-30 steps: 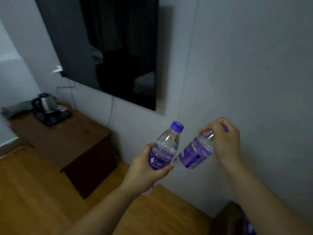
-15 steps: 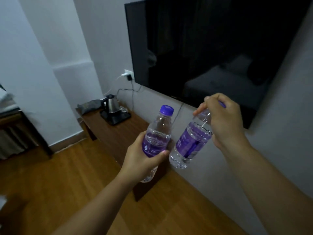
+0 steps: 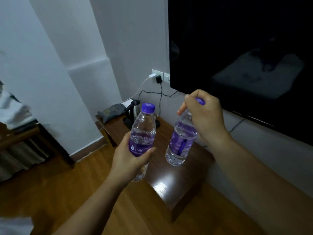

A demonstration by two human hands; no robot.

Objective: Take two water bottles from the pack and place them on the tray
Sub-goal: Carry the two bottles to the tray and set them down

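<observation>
I carry two clear water bottles with purple caps and purple labels. My left hand (image 3: pixel 129 160) is wrapped around the label of the left bottle (image 3: pixel 143 129), which stands upright. My right hand (image 3: pixel 205 117) grips the neck and cap of the right bottle (image 3: pixel 180 144), which hangs down, tilted slightly left. Both bottles are in the air above the low wooden cabinet (image 3: pixel 172 177). A dark tray (image 3: pixel 128 122) with an electric kettle (image 3: pixel 135 109) sits at the cabinet's far end, partly hidden behind the left bottle. The pack is out of sight.
A large dark TV (image 3: pixel 240 56) hangs on the wall to the right. A wall socket (image 3: pixel 160 77) with plugged cables is above the kettle. A grey pouch (image 3: pixel 111 111) lies beside the tray. A wooden rack (image 3: pixel 25 143) stands at left on the wooden floor.
The view has swung left and moved closer to the cabinet; the kettle and tray now sit right behind the left bottle. Both hands keep the same hold on their bottles.
</observation>
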